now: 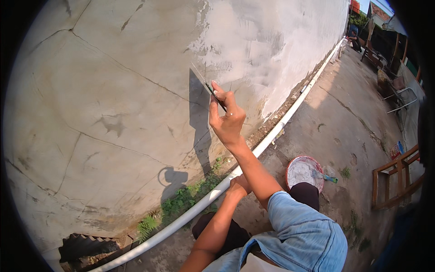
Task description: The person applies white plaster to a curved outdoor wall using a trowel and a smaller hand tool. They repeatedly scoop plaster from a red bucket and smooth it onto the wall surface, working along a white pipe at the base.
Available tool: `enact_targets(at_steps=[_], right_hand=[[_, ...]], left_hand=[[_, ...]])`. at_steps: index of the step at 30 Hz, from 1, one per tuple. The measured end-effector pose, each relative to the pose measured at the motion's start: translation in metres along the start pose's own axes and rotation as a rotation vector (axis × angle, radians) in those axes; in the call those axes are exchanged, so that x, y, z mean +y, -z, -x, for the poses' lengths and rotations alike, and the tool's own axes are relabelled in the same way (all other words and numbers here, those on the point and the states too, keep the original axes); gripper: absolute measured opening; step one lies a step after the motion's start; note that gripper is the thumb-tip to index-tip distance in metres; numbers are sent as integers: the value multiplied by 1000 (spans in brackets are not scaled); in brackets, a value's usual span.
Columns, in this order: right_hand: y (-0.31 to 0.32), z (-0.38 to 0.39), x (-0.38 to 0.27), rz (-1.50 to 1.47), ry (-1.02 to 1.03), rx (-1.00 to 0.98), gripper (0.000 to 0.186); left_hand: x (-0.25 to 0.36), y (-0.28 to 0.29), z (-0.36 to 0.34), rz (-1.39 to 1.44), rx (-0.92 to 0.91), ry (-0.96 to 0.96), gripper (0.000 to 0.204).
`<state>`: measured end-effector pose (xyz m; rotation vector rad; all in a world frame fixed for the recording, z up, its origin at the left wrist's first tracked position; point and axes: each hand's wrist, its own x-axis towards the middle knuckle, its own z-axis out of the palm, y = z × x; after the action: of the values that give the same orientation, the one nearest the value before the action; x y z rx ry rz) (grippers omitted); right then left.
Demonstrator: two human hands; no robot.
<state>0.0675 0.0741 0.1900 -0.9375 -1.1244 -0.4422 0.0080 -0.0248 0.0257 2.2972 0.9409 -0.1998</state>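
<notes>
My right hand (229, 119) is raised in front of the wall and pinches a putty knife (209, 88), its thin blade angled up and left. The blade's tip is close to the wall; whether it touches I cannot tell. Bare grey plaster (113, 90) with cracks lies left of the blade, and a white coat (272, 45) covers the wall to the upper right. Lower down, my left hand (238, 186) rests near my knee, partly behind my right forearm, its fingers hidden. Beside my right knee stands a red-rimmed bucket (288, 168) of white paste, with a green-handled spreader (330, 178) in it.
A white pipe (208, 198) runs along the foot of the wall, with green weeds (181, 201) beside it. A wooden frame (398, 177) lies on the right of the concrete ground (340, 109). Farther off are a metal-legged chair (401, 97) and a crouching person (355, 41).
</notes>
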Motion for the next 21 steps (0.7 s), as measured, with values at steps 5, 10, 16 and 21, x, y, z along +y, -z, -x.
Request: enact_targets(at_steps=[5,10,16,21], right_hand=[[36,-74,66,268,-301,196,15],[-25,-51,12,201,-70,31,27],[-7,-53,-27,31,314,-55,28],[48,-184,86,184,-36,378,17]], left_hand=[[-10,-12,-7,-129,-101,-4,50],[-7,-8,-9,-88,-132,-37,48],[-7,-7,2,-122,-44,-57,48],[-12,-7,7,-121,-15,-55,51]])
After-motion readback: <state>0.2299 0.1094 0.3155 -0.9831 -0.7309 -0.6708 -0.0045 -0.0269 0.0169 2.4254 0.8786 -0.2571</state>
